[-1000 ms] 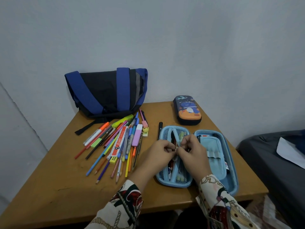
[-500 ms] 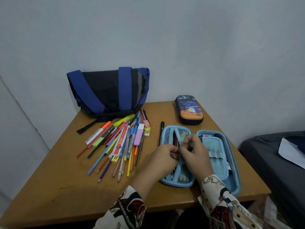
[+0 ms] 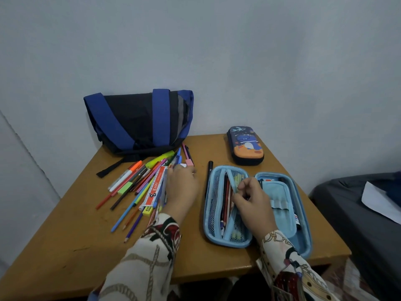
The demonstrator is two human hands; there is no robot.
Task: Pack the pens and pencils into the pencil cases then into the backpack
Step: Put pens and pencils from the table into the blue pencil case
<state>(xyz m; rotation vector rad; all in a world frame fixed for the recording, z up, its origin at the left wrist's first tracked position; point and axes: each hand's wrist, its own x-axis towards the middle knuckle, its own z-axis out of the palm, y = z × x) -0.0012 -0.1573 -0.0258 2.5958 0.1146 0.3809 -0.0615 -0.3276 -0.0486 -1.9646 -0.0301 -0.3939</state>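
Observation:
A light blue pencil case (image 3: 228,242) lies open at the table's front right. Pencils and pens sit in its left mesh pocket (image 3: 217,192). My right hand (image 3: 252,199) rests on that half and pinches the pocket's blue centre band. My left hand (image 3: 182,187) lies palm down on the right side of a loose pile of pens and pencils (image 3: 138,183), fingertips by a pink-capped pen, with nothing lifted. A black pen (image 3: 210,170) lies between the pile and the case. A blue and black backpack (image 3: 138,120) leans on the wall behind the pile.
A closed dark pencil case (image 3: 247,146) with a dinosaur print lies at the back right of the wooden table (image 3: 65,246). The table stands in a wall corner. A dark bed (image 3: 358,213) with a white sheet of paper is on the right.
My left hand has left the open case and moved left onto the pile of pens. My right hand stays at the mesh pocket's band.

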